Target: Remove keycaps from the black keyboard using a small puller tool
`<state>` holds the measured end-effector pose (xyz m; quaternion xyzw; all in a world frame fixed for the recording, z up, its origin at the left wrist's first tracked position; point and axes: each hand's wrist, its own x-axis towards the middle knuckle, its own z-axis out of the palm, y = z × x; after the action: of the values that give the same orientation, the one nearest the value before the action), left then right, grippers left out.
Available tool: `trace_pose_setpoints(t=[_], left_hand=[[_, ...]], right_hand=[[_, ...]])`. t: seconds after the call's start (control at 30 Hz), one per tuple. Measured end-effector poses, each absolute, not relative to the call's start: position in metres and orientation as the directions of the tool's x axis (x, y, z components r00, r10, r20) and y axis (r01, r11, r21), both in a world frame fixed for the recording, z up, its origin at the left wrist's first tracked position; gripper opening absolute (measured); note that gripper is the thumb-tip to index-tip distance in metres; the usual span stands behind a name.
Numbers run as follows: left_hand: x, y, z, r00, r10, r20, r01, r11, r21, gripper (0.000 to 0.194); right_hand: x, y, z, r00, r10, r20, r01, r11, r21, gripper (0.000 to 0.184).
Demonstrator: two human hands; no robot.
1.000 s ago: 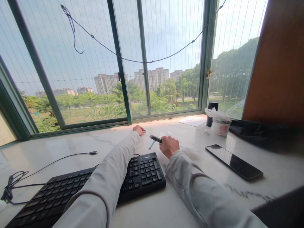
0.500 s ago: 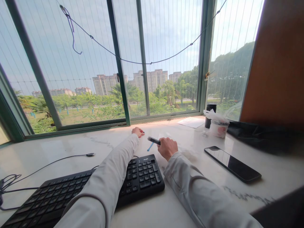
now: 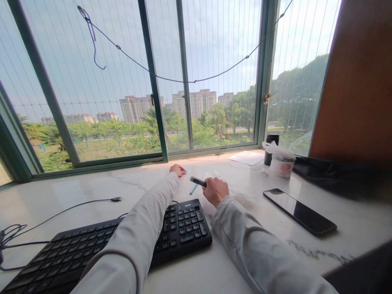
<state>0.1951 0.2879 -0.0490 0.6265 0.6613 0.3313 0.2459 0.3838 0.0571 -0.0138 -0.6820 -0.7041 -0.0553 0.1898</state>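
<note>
Far left of frame: loose black cable (image 3: 61, 214) snakes over the pale glossy marble desk (image 3: 92, 188), plug end lying free at left-centre. Lower left to centre: black keyboard (image 3: 180, 222), matte plastic, square keys, half covered by the left sleeve. Left hand (image 3: 177, 169) sits just above centre near the window sill, fingers curled together on a small red-tipped thing, too small to identify; same spot as half a second ago, a touch nearer the sill than a second ago. Between the hands a thin blue stick (image 3: 194, 189) lies flat on the desk, unmoved. Right hand (image 3: 216, 191) at centre, fingers clamped on a small dark flat rectangular device (image 3: 198, 181), held tilted just above the desk, end pointing toward the left hand; pose barely changed across the frames, only the view shifted slightly, so work looks paused mid-handling. Right of centre: black smartphone (image 3: 300, 212), glossy glass slab, lying flat, well apart from the hands. Upper right: white paper sheet (image 3: 247, 157), dark cylindrical cup (image 3: 272, 141), crinkled white plastic-wrapped tub (image 3: 281, 163), black fabric (image 3: 337, 175) at the edge.
</note>
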Motion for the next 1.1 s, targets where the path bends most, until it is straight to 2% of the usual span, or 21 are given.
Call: trace_pose_setpoints(t=[0.27,0.37,0.47,0.63,0.67,0.77,0.83,0.9,0.93,1.0,1.1], left_hand=[[0.194,0.283,-0.044,-0.106,0.989,0.098,0.660,-0.004,0.751,0.041],[0.188,0.277,-0.023,-0.115,0.984,0.138,0.669,-0.026,0.742,0.047],[0.182,0.267,0.008,-0.097,0.976,0.194,0.691,-0.074,0.719,0.045],[0.182,0.226,0.053,0.025,0.965,0.261,0.726,-0.197,0.659,0.040],[0.184,0.213,0.058,0.060,0.959,0.276,0.732,-0.231,0.641,0.040],[0.191,0.161,0.068,0.245,0.904,0.351,0.790,-0.396,0.469,0.036],[0.194,0.123,0.068,0.343,0.873,0.346,0.802,-0.464,0.376,0.034],[0.195,0.087,0.063,0.420,0.836,0.353,0.789,-0.529,0.314,0.034],[0.195,0.071,0.059,0.452,0.823,0.344,0.768,-0.555,0.319,0.036],[0.193,0.042,0.049,0.515,0.801,0.305,0.713,-0.597,0.367,0.044],[0.187,0.012,0.032,0.592,0.748,0.301,0.667,-0.664,0.338,0.062]], right_hand=[[0.385,0.057,-0.012,-0.010,0.936,0.351,0.983,0.074,-0.169,0.028],[0.383,0.056,-0.011,-0.016,0.926,0.378,0.980,0.090,-0.178,0.032],[0.382,0.055,-0.009,-0.013,0.917,0.400,0.977,0.096,-0.190,0.036],[0.381,0.049,-0.002,-0.038,0.912,0.409,0.977,0.119,-0.175,0.037],[0.381,0.047,0.000,-0.039,0.910,0.412,0.978,0.119,-0.170,0.036],[0.381,0.042,0.004,-0.022,0.910,0.415,0.980,0.102,-0.172,0.037],[0.380,0.039,0.004,-0.004,0.909,0.417,0.977,0.092,-0.191,0.039],[0.380,0.039,0.002,0.011,0.906,0.422,0.965,0.101,-0.242,0.040],[0.379,0.039,0.001,0.019,0.906,0.423,0.951,0.115,-0.287,0.039],[0.377,0.041,-0.003,0.034,0.907,0.420,0.896,0.159,-0.415,0.039],[0.375,0.046,-0.009,0.070,0.907,0.414,0.715,0.244,-0.655,0.049]])
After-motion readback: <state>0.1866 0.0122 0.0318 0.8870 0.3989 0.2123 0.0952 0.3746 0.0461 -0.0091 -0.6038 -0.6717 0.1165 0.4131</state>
